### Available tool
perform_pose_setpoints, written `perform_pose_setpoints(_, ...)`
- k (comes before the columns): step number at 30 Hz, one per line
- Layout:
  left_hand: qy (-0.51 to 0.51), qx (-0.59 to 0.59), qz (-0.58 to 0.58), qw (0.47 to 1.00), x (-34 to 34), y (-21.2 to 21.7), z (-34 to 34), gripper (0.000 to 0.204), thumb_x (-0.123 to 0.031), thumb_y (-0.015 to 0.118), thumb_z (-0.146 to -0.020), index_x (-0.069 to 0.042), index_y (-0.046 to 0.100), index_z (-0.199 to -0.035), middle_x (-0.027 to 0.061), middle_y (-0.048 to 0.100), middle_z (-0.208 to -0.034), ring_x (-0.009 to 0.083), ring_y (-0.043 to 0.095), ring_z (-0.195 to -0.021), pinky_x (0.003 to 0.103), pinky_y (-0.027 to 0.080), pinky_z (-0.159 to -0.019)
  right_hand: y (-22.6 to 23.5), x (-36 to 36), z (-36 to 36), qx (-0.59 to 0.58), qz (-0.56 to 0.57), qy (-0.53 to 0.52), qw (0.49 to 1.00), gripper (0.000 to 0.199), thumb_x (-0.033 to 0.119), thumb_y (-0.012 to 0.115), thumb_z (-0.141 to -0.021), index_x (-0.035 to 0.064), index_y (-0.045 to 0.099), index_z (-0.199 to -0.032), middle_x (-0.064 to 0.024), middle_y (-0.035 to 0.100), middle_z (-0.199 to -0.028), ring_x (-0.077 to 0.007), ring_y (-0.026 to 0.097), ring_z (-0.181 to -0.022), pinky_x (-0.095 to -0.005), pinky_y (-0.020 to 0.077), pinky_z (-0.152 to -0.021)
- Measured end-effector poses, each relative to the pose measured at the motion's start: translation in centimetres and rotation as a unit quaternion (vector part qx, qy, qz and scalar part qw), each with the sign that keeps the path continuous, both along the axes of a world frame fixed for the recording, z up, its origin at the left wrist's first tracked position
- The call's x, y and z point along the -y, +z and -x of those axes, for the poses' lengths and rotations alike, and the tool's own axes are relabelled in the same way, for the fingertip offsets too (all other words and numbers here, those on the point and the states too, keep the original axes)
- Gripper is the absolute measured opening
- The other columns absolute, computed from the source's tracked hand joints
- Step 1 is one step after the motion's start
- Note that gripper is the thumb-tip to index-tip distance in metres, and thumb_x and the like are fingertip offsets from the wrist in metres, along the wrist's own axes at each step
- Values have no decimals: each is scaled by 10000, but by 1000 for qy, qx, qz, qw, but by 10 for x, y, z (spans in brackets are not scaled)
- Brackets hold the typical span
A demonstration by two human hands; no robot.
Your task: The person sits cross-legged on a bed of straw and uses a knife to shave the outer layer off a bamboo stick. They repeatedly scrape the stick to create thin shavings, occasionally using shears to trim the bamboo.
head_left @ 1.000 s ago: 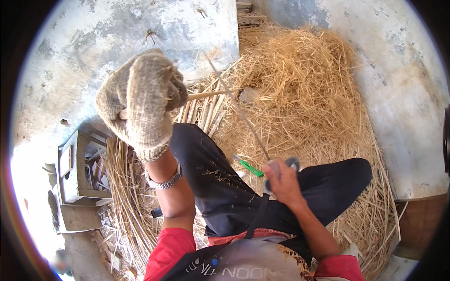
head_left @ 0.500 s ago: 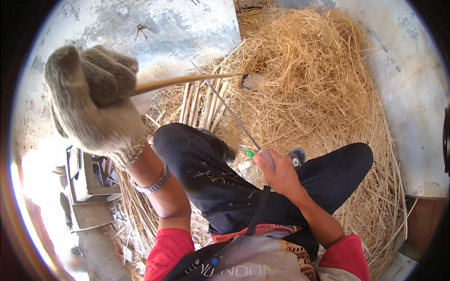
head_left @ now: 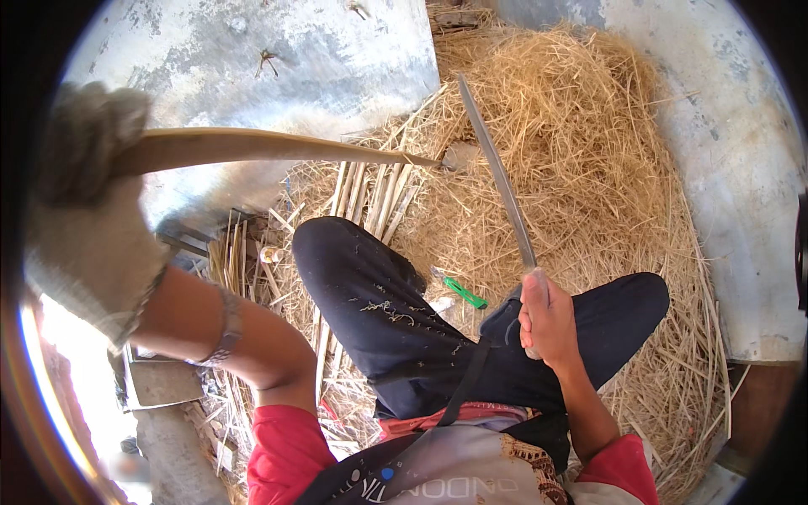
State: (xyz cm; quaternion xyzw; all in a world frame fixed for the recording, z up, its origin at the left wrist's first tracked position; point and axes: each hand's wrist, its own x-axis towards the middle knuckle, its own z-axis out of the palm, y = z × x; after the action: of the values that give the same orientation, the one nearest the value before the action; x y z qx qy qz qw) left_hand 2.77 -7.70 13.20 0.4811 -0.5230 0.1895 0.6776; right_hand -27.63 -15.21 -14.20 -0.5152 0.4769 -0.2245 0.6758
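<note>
My left hand (head_left: 93, 151), in a knitted grey-beige glove, is closed round the near end of a long bamboo strip (head_left: 269, 145). The strip reaches rightward, and its narrow far end lies by a grey block (head_left: 460, 156) at the straw's edge. Bare, my right hand (head_left: 551, 321) grips the handle of a long-bladed knife (head_left: 497, 172) over my lap. Its blade points up and away, apart from the strip. Between my legs lies a green box cutter (head_left: 465, 293), touched by neither hand.
A big heap of straw-like shavings (head_left: 572, 126) fills the far right beside a grey wall (head_left: 732, 185). Split bamboo pieces (head_left: 376, 198) lie past my left knee. A weathered pale panel (head_left: 337, 59) stands at the far left.
My left hand has moved left and lower, drawing the strip with it. The knife has swung from crossing the strip to pointing away, right of it, and my right hand has shifted right.
</note>
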Motion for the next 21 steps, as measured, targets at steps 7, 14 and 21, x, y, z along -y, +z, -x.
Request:
perform_pose_setpoints(7, -277, -165, 31, 946, 6, -38, 19, 528, -309, 397, -1077, -167, 339, -572, -30, 289, -481, 91, 225, -388, 277, 265, -407, -6, -29, -31, 29, 215, 63, 974, 322, 325, 596, -996, 8, 605, -1050, -131, 602, -649, -222, 599, -542, -362, 474, -527)
perform_pose_setpoints(14, -53, -188, 93, 976, 3, -53, 30, 564, -348, 418, -1068, -181, 334, -536, -27, 281, -458, 95, 209, -377, 276, 226, -405, -63, -13, -73, -101, 236, 114, 960, 455, 438, 565, -993, -18, 578, -983, -240, 634, -728, -433, 650, -697, -488, 478, -632)
perform_pose_setpoints(21, -278, -163, 18, 946, -22, -53, -3, 554, -348, 339, -1075, -196, 353, -543, -10, 316, -453, 109, 250, -388, 297, 290, -398, -40, -25, -74, -45, 305, 127, 943, 508, 445, 552, -997, -60, 599, -996, -286, 649, -730, -470, 661, -707, -508, 491, -621)
